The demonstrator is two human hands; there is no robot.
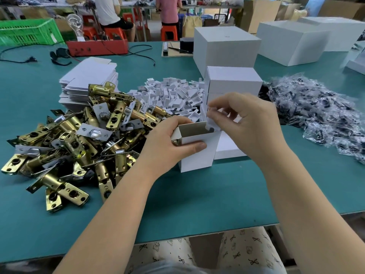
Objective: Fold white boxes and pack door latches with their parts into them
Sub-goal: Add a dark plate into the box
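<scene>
Your left hand point(173, 139) grips the small white box point(194, 149), thumb across its near face and fingers curled behind the far wall, so that the box stands upright on the green table point(177, 204) with its mouth open toward you. Your right hand point(246, 123) pinches a small white cardboard insert point(212, 123) between thumb and fingertips, at the box's right rim and partly over the opening; this placement suggests you are feeding the insert in while the left hand steadies the walls. The box thus sits inside the left grip and just below the right one. Supplies lie close by: the heap of brass door latches point(79, 139) touches your left wrist side, the pile of white inserts point(173, 93) lies just beyond the box, flat box blanks point(88, 78) behind the latches, bagged parts point(316, 111) to your right. Finished white boxes point(233, 82) stack behind your right hand.
</scene>
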